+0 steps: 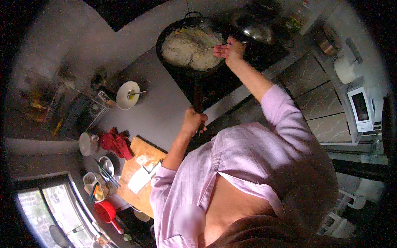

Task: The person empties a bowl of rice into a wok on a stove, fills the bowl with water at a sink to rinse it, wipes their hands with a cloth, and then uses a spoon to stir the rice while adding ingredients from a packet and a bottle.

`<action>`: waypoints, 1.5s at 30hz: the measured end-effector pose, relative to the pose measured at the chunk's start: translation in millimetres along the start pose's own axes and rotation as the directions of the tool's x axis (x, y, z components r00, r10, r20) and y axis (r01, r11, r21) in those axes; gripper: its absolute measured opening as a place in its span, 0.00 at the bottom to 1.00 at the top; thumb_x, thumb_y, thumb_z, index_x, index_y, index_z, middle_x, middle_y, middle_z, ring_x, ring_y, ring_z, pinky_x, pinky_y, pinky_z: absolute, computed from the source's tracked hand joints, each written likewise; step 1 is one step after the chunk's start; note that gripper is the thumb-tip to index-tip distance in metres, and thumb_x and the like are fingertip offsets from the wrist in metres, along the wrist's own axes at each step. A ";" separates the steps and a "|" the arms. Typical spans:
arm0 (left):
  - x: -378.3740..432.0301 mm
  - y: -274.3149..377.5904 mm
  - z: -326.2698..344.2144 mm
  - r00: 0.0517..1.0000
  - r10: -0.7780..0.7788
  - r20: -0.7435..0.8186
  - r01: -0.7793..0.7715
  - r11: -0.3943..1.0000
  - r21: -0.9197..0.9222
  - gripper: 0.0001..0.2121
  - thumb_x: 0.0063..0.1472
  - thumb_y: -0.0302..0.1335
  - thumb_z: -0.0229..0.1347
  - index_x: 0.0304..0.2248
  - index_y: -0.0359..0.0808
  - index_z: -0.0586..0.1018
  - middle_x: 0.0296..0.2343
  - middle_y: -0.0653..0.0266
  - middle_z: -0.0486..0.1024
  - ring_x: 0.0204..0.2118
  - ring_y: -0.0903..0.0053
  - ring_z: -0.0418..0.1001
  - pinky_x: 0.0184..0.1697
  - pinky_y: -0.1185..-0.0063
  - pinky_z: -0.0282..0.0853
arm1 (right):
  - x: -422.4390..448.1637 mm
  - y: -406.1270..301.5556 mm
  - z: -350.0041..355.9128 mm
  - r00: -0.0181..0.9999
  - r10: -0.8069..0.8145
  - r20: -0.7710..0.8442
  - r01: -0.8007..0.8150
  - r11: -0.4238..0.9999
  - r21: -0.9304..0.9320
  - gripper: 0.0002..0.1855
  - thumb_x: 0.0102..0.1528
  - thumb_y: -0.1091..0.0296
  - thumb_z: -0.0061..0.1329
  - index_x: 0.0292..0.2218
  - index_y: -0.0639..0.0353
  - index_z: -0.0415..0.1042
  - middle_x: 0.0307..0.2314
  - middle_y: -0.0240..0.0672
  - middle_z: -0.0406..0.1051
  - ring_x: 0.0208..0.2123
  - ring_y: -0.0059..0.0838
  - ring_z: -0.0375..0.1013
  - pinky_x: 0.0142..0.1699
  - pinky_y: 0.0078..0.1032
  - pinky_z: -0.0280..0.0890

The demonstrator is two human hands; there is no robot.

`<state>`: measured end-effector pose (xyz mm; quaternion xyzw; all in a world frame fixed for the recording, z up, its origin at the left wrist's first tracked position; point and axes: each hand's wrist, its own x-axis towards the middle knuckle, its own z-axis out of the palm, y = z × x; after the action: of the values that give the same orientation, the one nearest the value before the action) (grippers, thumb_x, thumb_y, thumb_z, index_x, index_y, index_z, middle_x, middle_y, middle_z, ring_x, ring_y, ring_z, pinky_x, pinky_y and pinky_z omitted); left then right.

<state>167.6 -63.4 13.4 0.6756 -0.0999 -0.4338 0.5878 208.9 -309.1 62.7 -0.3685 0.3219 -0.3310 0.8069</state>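
Observation:
A dark wok [159, 49] stands on the black stove, filled with pale noodles [178, 51] and a few yellow-orange bits. My left hand [193, 121] is closed around the wok's long handle [198, 96]. Over the right rim of the wok, my right hand [231, 51] grips thin chopsticks [208, 49], whose tips touch the noodles. Whether it holds one stick or two is hard to make out. Left of the wok on the grey counter is a white bowl [122, 96] with yellow residue and a utensil in it.
A shiny domed lid [257, 31] sits right of the wok, with an oil bottle [294, 20] behind. On the left are a red cloth [116, 142], a wooden cutting board [130, 169] bearing a cleaver [141, 179], a metal bowl [107, 166] and a red ladle [104, 211].

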 end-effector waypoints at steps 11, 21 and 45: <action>7.1 -9.1 -3.0 0.999 0.053 -0.004 -0.052 0.998 0.038 0.04 0.39 0.16 0.46 0.18 0.30 0.63 0.08 0.62 0.61 0.05 0.74 0.61 0.05 0.80 0.53 | 69.3 -17.4 8.8 0.998 -0.047 -0.043 0.061 0.897 0.438 0.08 0.47 0.67 0.31 0.27 0.62 0.52 0.19 0.53 0.63 0.17 0.46 0.67 0.15 0.33 0.61; 2.7 -7.9 2.6 0.998 0.003 -0.064 -0.003 1.000 0.002 0.05 0.38 0.17 0.48 0.15 0.31 0.63 0.08 0.62 0.61 0.05 0.73 0.61 0.04 0.80 0.53 | 55.6 -91.4 -45.1 0.961 -0.221 0.168 0.215 0.975 0.050 0.10 0.48 0.65 0.36 0.28 0.64 0.54 0.20 0.50 0.65 0.21 0.42 0.69 0.17 0.29 0.61; 1.9 -12.5 1.3 0.997 0.004 -0.083 -0.006 1.000 -0.026 0.04 0.38 0.18 0.49 0.15 0.31 0.65 0.08 0.63 0.62 0.06 0.75 0.61 0.05 0.80 0.53 | -97.2 -94.2 -49.2 -0.092 0.507 0.857 0.977 -0.119 0.175 0.08 0.34 0.72 0.47 0.21 0.57 0.62 0.12 0.34 0.60 0.16 0.35 0.63 0.20 0.30 0.55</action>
<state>163.1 -61.9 1.6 0.6851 -0.0714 -0.4053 0.6011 87.7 -300.8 139.9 -0.9347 -0.3518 -0.0149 0.0492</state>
